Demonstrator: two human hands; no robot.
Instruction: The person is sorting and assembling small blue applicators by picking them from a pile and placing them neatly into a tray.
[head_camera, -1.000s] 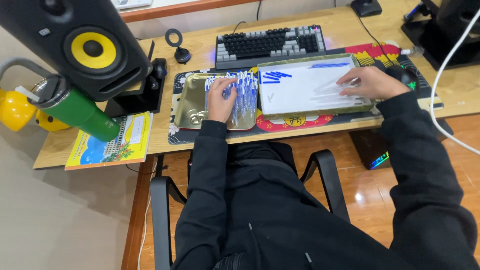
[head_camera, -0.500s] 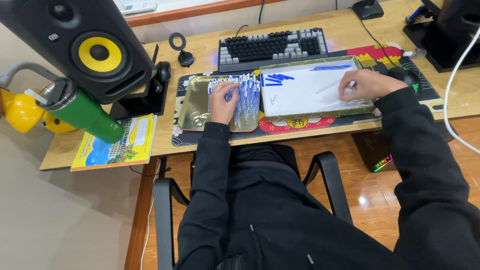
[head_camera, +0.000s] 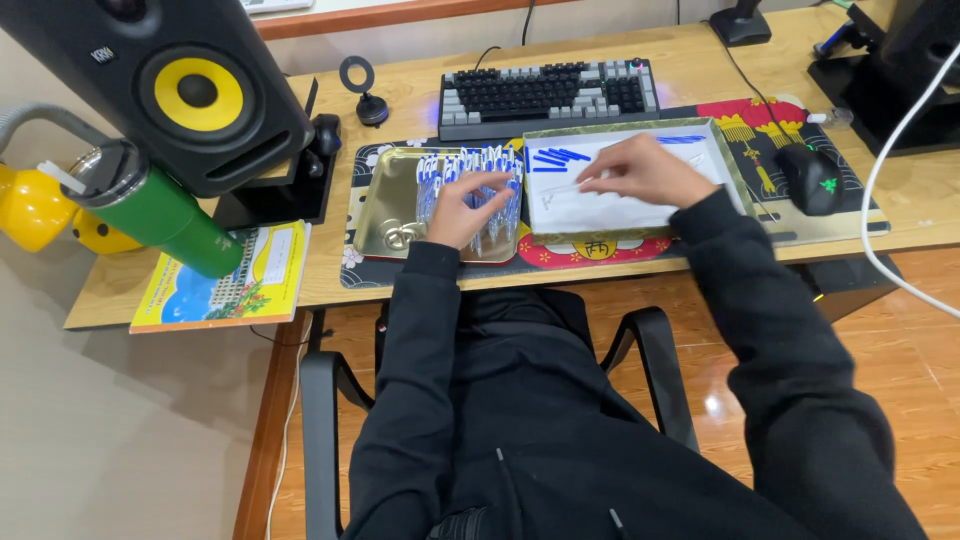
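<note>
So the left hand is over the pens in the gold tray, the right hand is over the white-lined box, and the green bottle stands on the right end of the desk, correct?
Not quite. The green bottle stands at the left end of the desk, beside the black speaker, as the head view shows. The rest holds: the left hand is over the pens in the gold tray, and the right hand is over the white-lined box.

Shiny gold-toned metal tray (head_camera: 372, 205) seen with clear plastic pens (head_camera: 495, 205), matt white paper sheet (head_camera: 600, 210), smooth pale wooden counter (head_camera: 400, 85), glossy green cup (head_camera: 175, 215)
</note>
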